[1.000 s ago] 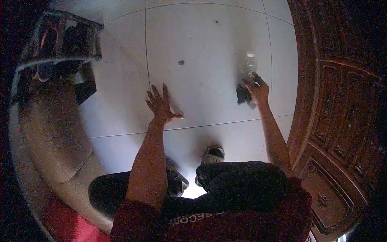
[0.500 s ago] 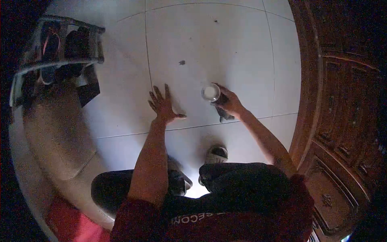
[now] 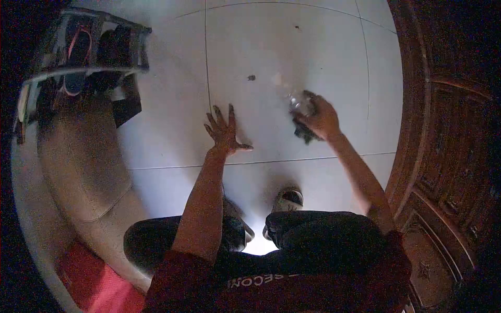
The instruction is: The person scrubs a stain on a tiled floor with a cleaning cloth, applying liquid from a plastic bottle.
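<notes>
My right hand [image 3: 322,119] is wrapped around a clear cup [image 3: 301,103], which looks tilted and slightly smeared by motion, its mouth toward the far left. A faint pale patch [image 3: 282,81] lies on the floor just beyond the cup. Beneath the hand a dark, ragged-edged patch [image 3: 307,133] shows. To the left, my left hand [image 3: 224,130] is open with fingers spread, low over the white tiled floor [image 3: 172,120] and holding nothing. A small dark speck of debris [image 3: 251,77] lies ahead of it.
At the far left stands a rack [image 3: 109,69] with shoes, beside a beige padded seat [image 3: 83,167]. Carved wooden cabinets [image 3: 451,141] line the right. A red mat [image 3: 109,281] lies at lower left. Another dark speck [image 3: 297,27] is farther off on the floor.
My right hand has moved the cup away to the right and tipped it from its earlier pose. The whole view has shifted slightly; my left hand keeps its spread pose.
</notes>
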The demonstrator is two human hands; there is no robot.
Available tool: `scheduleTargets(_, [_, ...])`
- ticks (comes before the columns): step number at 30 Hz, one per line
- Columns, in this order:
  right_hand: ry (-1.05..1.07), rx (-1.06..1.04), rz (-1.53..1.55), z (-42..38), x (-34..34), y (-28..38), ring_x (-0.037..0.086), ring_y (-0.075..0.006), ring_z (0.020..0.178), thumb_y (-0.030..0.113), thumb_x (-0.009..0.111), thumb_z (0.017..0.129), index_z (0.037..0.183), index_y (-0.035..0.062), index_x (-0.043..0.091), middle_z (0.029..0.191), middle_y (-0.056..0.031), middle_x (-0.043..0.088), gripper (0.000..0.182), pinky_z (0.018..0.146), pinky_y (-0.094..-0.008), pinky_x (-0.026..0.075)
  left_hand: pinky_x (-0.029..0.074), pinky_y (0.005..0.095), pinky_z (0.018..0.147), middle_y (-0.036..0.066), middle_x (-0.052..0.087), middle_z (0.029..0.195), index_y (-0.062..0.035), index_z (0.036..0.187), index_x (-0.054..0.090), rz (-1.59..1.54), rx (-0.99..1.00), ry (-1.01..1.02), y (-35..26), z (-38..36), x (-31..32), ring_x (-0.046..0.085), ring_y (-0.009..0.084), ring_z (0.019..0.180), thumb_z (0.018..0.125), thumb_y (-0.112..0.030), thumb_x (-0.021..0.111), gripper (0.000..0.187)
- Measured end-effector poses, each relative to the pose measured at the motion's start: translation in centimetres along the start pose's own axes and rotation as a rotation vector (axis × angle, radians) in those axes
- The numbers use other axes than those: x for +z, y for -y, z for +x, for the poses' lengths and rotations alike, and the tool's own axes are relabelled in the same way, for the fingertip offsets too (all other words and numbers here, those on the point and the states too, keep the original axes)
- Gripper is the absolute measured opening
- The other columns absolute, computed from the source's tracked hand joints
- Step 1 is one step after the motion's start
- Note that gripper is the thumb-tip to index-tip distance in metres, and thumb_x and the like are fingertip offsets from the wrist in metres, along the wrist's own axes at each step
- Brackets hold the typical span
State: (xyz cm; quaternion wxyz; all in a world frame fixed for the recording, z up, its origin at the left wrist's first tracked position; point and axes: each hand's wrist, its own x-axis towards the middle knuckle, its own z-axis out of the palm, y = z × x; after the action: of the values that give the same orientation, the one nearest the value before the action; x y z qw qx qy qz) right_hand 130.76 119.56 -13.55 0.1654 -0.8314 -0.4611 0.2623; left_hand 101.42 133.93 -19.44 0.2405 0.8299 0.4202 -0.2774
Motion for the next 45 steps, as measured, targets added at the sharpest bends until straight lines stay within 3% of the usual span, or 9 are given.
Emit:
scheduleTargets(7, [0.051, 0.095, -0.434, 7.2, -5.9, 2.1, 0.068, -0.0372, 0.094, 0.061, 0.066, 0.083, 0.138, 0.0196, 0.052, 0.109, -0.0198, 0.061, 0.071, 0.079, -0.0483, 0.057, 0.001, 0.0782, 0.106, 0.033, -0.021, 0.157, -0.0212, 0.157, -0.015, -0.020, 0.028, -0.012, -0.8, 0.0, 0.4, -0.017, 0.0609, 0.141, 0.039, -0.070, 0.089, 0.165])
scheduleTargets(17, [0.146, 0.079, -0.650, 11.8, -6.4, 7.9, 0.069, -0.0368, 0.091, 0.042, 0.075, 0.081, 0.139, 0.0182, 0.052, 0.111, -0.0200, 0.061, 0.067, 0.078, -0.0463, 0.059, 0.002, 0.0781, 0.107, 0.032, -0.018, 0.158, -0.0211, 0.157, -0.015, -0.038, 0.008, 0.055, -1.1, -0.6, -1.7, -0.013, 0.0598, 0.142, 0.042, -0.066, 0.092, 0.163])
scheduleTargets(23, [0.190, 0.298, -0.518, 5.7, -5.9, 4.6, 0.068, -0.0390, 0.097, 0.044, 0.078, 0.079, 0.135, 0.0144, 0.054, 0.111, -0.0235, 0.063, 0.068, 0.082, -0.0482, 0.057, 0.002, 0.0778, 0.107, 0.032, -0.018, 0.158, -0.0213, 0.157, -0.015, -0.037, -0.008, 0.035, -0.9, -1.5, -2.2, -0.013, 0.0598, 0.142, 0.043, -0.065, 0.092, 0.162])
scheduleTargets(29, [0.137, 0.289, 0.118, 1.2, -4.8, 0.7, 0.068, -0.0380, 0.099, 0.047, 0.078, 0.078, 0.132, 0.0114, 0.054, 0.110, -0.0194, 0.070, 0.069, 0.086, -0.0450, 0.056, 0.001, 0.0780, 0.107, 0.032, -0.017, 0.159, -0.0215, 0.157, -0.017, -0.024, -0.008, 0.032, -1.4, -1.7, -2.8, -0.014, 0.0598, 0.142, 0.043, -0.065, 0.092, 0.163])
scheduleTargets(34, [0.089, 0.106, 0.541, -0.7, -0.1, -0.5, 0.069, -0.0302, 0.104, 0.041, 0.083, 0.076, 0.140, 0.0094, 0.048, 0.116, -0.0159, 0.070, 0.079, 0.092, -0.0395, 0.055, 0.002, 0.0783, 0.107, 0.032, -0.018, 0.158, -0.0211, 0.156, -0.017, -0.010, 0.003, 0.027, -1.1, -1.6, -2.2, -0.015, 0.0600, 0.142, 0.043, -0.065, 0.092, 0.164])
scheduleTargets(39, [0.246, 0.056, 0.432, -2.7, 3.7, 1.2, 0.068, -0.0304, 0.108, 0.035, 0.083, 0.077, 0.143, 0.0080, 0.044, 0.124, -0.0161, 0.067, 0.081, 0.095, -0.0380, 0.053, 0.001, 0.0783, 0.107, 0.034, -0.019, 0.157, -0.0199, 0.156, -0.018, 0.012, 0.028, 0.013, -1.1, -1.3, -1.2, -0.016, 0.0604, 0.141, 0.041, -0.068, 0.091, 0.165])
scheduleTargets(41, [0.391, 0.165, 0.636, -3.7, 3.3, 3.8, 0.064, -0.0314, 0.115, 0.033, 0.083, 0.078, 0.145, 0.0081, 0.043, 0.127, -0.0166, 0.064, 0.081, 0.101, -0.0386, 0.050, 0.002, 0.0767, 0.108, 0.032, -0.015, 0.159, -0.0183, 0.157, -0.014, -0.004, 0.022, -0.039, -1.6, -1.8, -1.3, -0.013, 0.0578, 0.143, 0.041, -0.069, 0.090, 0.164])
scheduleTargets(42, [0.307, 0.025, 0.617, -4.3, 4.0, 4.0, 0.060, -0.0315, 0.120, 0.034, 0.083, 0.078, 0.144, 0.0079, 0.045, 0.130, -0.0174, 0.062, 0.081, 0.105, -0.0382, 0.046, 0.002, 0.0760, 0.109, 0.031, -0.013, 0.160, -0.0176, 0.158, -0.012, -0.004, 0.024, -0.060, -1.8, -2.1, -1.5, -0.012, 0.0566, 0.144, 0.041, -0.070, 0.089, 0.163])
scheduleTargets(45, [0.338, -0.054, 0.611, -5.0, 6.9, 3.4, 0.058, -0.0305, 0.122, 0.034, 0.083, 0.078, 0.143, 0.0072, 0.047, 0.132, -0.0172, 0.061, 0.080, 0.107, -0.0373, 0.044, 0.004, 0.0677, 0.116, 0.025, -0.006, 0.162, -0.0144, 0.158, -0.001, -0.315, 0.222, -0.232, -3.3, -3.3, -1.9, -0.008, 0.0492, 0.148, 0.042, -0.063, 0.093, 0.157])
